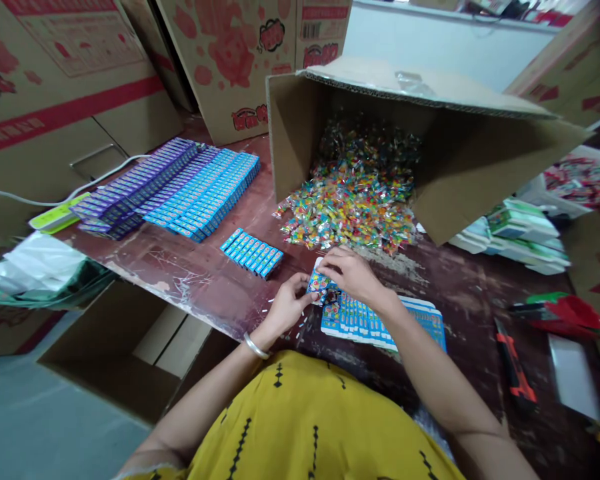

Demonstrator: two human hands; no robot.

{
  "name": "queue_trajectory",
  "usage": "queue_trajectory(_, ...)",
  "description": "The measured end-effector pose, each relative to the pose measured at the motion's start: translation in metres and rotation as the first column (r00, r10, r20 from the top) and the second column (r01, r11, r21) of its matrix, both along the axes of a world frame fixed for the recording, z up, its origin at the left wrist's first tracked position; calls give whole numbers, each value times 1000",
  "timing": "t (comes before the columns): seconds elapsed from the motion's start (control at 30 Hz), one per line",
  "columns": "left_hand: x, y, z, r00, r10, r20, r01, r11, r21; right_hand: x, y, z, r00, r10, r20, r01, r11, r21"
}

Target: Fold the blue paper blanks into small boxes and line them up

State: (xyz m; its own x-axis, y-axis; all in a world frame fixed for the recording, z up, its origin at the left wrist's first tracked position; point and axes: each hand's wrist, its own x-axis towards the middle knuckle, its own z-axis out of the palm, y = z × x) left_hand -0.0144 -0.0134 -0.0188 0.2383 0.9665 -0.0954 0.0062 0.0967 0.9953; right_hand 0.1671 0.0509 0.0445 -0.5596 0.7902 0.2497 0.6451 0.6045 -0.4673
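Both my hands grip one small blue printed box (321, 285) just above a fanned stack of flat blue box blanks (380, 320) on the dark table. My left hand (287, 308), with a silver bangle at the wrist, pinches its left end. My right hand (350, 272) closes over its top. A short row of finished blue boxes (253, 253) lies to the left. Behind my hands a pile of colourful wrapped candies (350, 200) spills from a tipped cardboard carton (460, 147).
Long rows of purple boxes (135, 183) and blue boxes (207, 193) lie at the back left. An orange utility knife (515, 370) and red and green items (565, 313) lie on the right. An open carton (130, 347) stands below the table edge. Printed cartons are stacked behind.
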Motion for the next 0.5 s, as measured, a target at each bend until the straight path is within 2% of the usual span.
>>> queue_trajectory(0.13, 8, -2, 9, 991, 60, 119, -65, 997, 35, 5, -11, -5, 943, -145, -299, 119, 987, -105)
queue_trajectory(0.23, 12, -3, 16, 985, 110, 130, -123, 988, 98, 6, -28, -21, 837, -257, -484, 111, 945, -309)
queue_trajectory(0.33, 13, -4, 16, 989, 60, 135, -73, 993, 91, 1, -44, -42, 732, -375, -569, 115, 891, -440)
queue_trajectory(0.4, 14, -4, 14, 991, 15, 134, -24, 998, 64, -3, -49, -51, 682, -414, -602, 157, 888, -433)
queue_trajectory(0.5, 16, -4, 11, 991, -39, 126, 35, 999, 35, -5, -49, -54, 675, -388, -627, 177, 910, -374)
